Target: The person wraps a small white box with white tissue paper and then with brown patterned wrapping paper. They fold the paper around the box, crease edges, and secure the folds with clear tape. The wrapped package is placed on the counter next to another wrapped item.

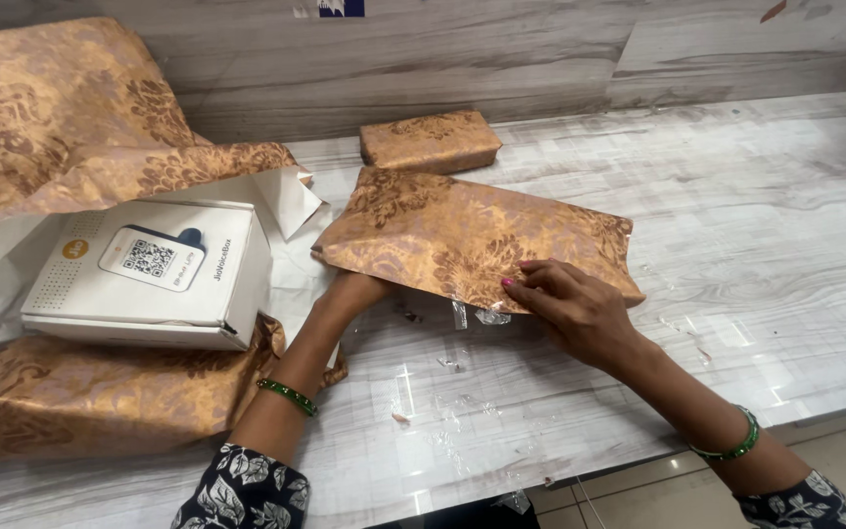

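Closest to the camera are two forearms in dark leaf-print sleeves, each with a green bangle at the wrist, reaching out over a pale wood-grain bench (pixel 736 245). Little scraps of clear tape (pixel 472 315) are stuck on the bench between the arms, just below the parcel.

The right hand (pixel 570 304) lies flat on the near edge of a half-wrapped parcel (pixel 472 235) in copper-gold floral paper, fingers slightly spread and pressing the fold down, pink nails showing. The left hand (pixel 354 294) is tucked under the parcel's left end, so the fingers are hidden and I can't tell if they're gripping or just propping it up. The parcel sits about mid-bench, tilted, with its left end lifted a bit.

To the left there's a white box (pixel 144 269) with a grid-code graphic on its lid, resting on a big loose sheet of the same gold paper (pixel 70 392), which is crumpled around it with its white underside showing in places. The sheet piles up toward the back left corner.

Further back, just behind the parcel, is a small finished package (pixel 430 140) in the same paper, lying near the grey plank wall (pixel 443 59).
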